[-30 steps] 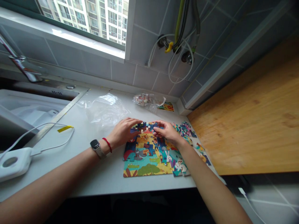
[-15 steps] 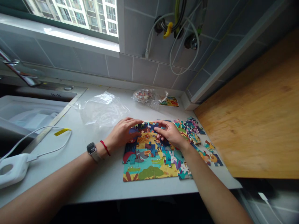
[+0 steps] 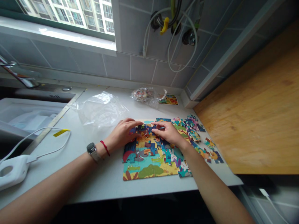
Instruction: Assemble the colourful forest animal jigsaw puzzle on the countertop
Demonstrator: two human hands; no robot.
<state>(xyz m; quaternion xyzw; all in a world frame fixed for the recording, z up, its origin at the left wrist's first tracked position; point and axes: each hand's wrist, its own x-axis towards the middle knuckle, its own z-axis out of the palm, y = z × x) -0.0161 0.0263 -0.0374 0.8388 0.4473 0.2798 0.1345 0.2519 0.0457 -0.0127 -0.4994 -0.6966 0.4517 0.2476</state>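
A partly joined jigsaw puzzle (image 3: pixel 149 169) with cartoon animals lies on the white counter. My left hand (image 3: pixel 123 132) rests on its upper left side, fingers stretched out and thumb apart. Opposite it, my right hand (image 3: pixel 167 132) has thumb and fingertips at the edge of a dark puzzle piece (image 3: pixel 148 128) in the top rows, seeming to grip it. That piece is partly hidden by the fingers. Loose puzzle pieces (image 3: pixel 194 135) lie in a heap right of my right hand, some overlapping the puzzle's right side.
Behind the puzzle lie a crumpled clear bag (image 3: pixel 100 109), a bag of pieces (image 3: pixel 143 94) and a small picture card (image 3: pixel 170 99). A white charger (image 3: pixel 14 171) with cable sits at left, near the sink (image 3: pixel 35 93). A wooden panel (image 3: pixel 252 118) borders the right.
My right hand has shifted slightly left and down over the top rows, bringing the dark piece flatter against the puzzle. My left hand stays nearly where it was. The view has tilted slightly.
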